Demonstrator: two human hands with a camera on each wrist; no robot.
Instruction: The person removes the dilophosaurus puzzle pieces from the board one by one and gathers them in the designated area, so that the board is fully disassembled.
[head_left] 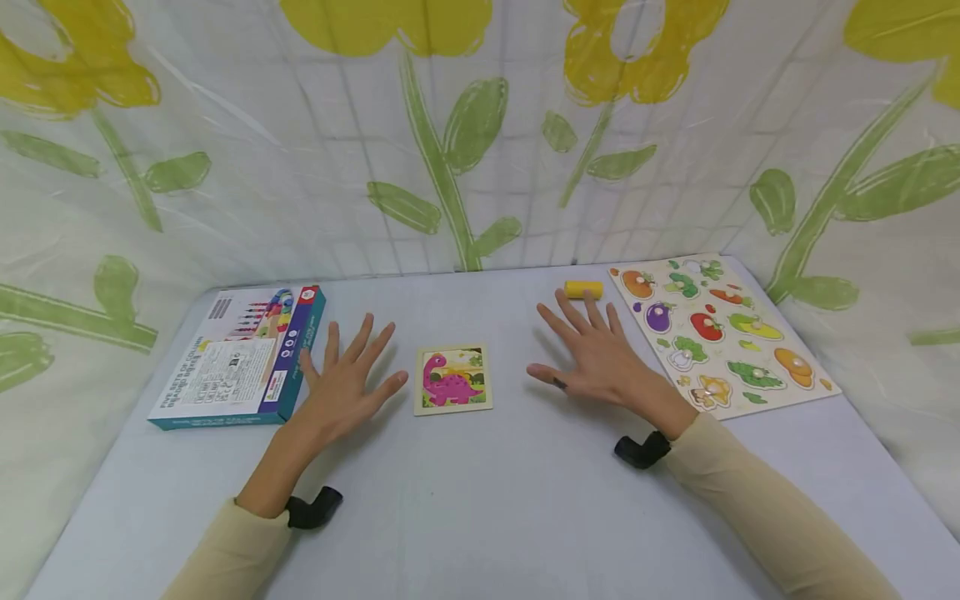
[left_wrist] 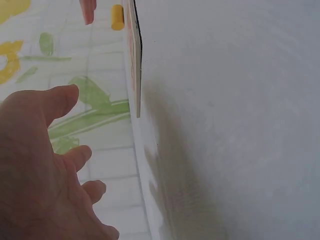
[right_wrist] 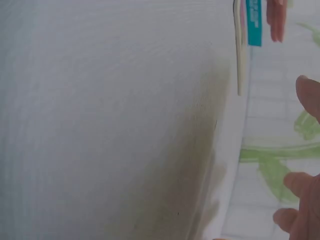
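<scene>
Between the two hands lies a small square dinosaur puzzle [head_left: 453,380], a pink dinosaur inside a pale wooden frame. My left hand [head_left: 345,383] hovers to its left with fingers spread, holding nothing. On the other side, my right hand [head_left: 596,354] also has its fingers spread above the table and holds nothing. Just beyond the right fingertips is a yellow cylinder [head_left: 583,289]. In the left wrist view the puzzle [left_wrist: 136,60] shows edge-on beyond the left hand [left_wrist: 45,165]. Part of the right hand [right_wrist: 307,195] appears at the right wrist view's edge.
A flat blue-and-white box [head_left: 232,358] lies at the left, close to the left hand. At the right is a vegetable peg board [head_left: 720,333], partly behind the right wrist. A white curtain [head_left: 330,167] with printed flowers hangs behind the white table [head_left: 450,508].
</scene>
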